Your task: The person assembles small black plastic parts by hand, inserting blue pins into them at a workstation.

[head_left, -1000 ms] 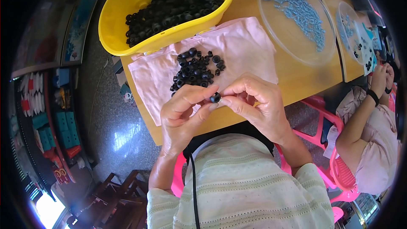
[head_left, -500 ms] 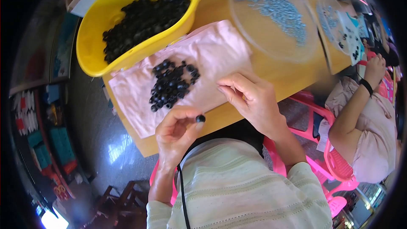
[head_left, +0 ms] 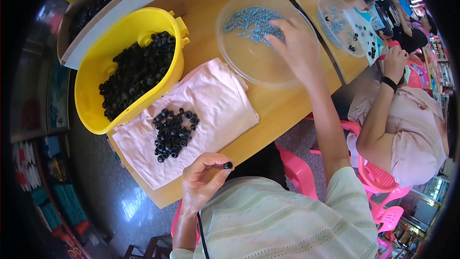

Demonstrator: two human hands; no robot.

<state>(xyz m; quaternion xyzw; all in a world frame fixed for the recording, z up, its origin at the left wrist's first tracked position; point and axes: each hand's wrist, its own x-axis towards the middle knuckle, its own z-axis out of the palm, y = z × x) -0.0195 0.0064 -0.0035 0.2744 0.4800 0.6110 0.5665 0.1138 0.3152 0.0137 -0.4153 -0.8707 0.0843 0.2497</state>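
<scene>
Between the thumb and forefinger of my left hand (head_left: pixel 203 177) is a small black cap-like part (head_left: pixel 227 165), held in front of the table edge. My right hand (head_left: pixel 298 52) reaches over a round clear tray (head_left: pixel 235 69), thumb and fingers apart at a heap of tiny blue-grey pieces (head_left: pixel 251 21). These look like little springs or screws, too small to tell which. A pile of similar black parts (head_left: pixel 171 134), some showing hollow ends, lies on a folded pink cloth (head_left: pixel 215 100) in front of me.
A yellow tub (head_left: pixel 81 96) of black parts stands behind the cloth's left side, beside a cardboard box (head_left: pixel 120 17) of dark pieces. On the right are another clear tray (head_left: pixel 330 2), a white-and-teal board (head_left: pixel 364 29) with black parts, and a seated person's forearm (head_left: pixel 378 108).
My right hand has moved from above the pink cloth to the blue-grey pieces, and its pinched fingers have spread. My left hand keeps the black part. The view has shifted.
</scene>
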